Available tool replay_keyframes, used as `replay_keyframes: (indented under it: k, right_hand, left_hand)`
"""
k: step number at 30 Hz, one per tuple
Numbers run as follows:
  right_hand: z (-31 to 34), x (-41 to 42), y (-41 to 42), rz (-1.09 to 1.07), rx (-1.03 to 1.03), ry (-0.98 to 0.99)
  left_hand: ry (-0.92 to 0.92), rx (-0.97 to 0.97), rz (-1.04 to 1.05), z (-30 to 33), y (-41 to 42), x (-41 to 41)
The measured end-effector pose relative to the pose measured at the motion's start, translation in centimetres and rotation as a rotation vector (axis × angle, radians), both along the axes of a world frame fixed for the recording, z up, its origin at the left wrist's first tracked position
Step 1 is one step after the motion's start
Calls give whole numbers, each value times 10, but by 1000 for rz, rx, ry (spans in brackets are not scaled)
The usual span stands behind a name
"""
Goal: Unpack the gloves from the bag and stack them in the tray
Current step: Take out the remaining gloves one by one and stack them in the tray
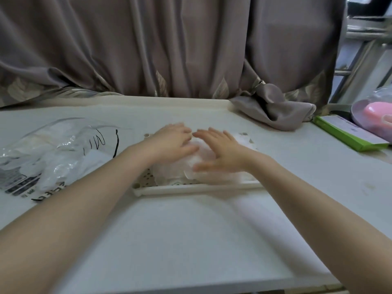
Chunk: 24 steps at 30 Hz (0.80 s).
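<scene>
Lying on the white table (169, 240), the clear bag (48, 153) runs off-frame left. The tray (191, 187) is mostly hidden by gloves (180, 172) beneath the flat, spread left hand (171, 143) and blurred right hand (222, 151).

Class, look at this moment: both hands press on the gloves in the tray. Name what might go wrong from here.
1. The gloves are thin and heaped; when the left hand and right hand lift, the pile may spring up or slide over the low tray rim.
2. The bag lies open beside the left forearm; a sweep back could knock it and spill whatever is left in it.
</scene>
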State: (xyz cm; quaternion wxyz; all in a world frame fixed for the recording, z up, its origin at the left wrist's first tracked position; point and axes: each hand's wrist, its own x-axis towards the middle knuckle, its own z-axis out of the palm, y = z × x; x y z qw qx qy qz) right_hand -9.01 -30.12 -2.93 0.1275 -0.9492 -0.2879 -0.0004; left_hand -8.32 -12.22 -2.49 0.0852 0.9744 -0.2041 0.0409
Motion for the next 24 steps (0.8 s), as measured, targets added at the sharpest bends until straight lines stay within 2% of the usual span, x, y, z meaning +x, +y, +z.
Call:
replay_keyframes:
  k: [2, 5, 9, 11, 13, 16, 19, 22, 24]
  right_hand:
    - [-16, -2, -5, -100, -183, 41]
    - [-26, 6, -22, -247, -224, 95]
    - [-23, 8, -37, -366, -97, 220]
    - [-22, 8, -34, -444, -40, 179]
    - [-20, 3, -23, -491, -31, 6]
    - [-7, -17, 11, -285, 129, -251]
    - [4, -40, 63, 12, 213, -282]
    - [3, -50, 118, 167, 272, -249]
    - [2, -53, 143, 213, 237, -156]
  left_hand:
    - [114, 113, 116, -16, 5, -3]
    - [163, 152, 225, -33, 19, -7]
    - [233, 73, 239, -33, 24, -13]
    - [205, 72, 236, -28, 24, -18]
    - [85, 35, 205, -20, 28, -26]
    - [-196, -120, 197, -10, 52, -38]
    - [-319, -190, 384, -10, 85, -49]
    - [-240, -154, 693, -23, 116, -56]
    - [-113, -231, 728, -35, 130, -56]
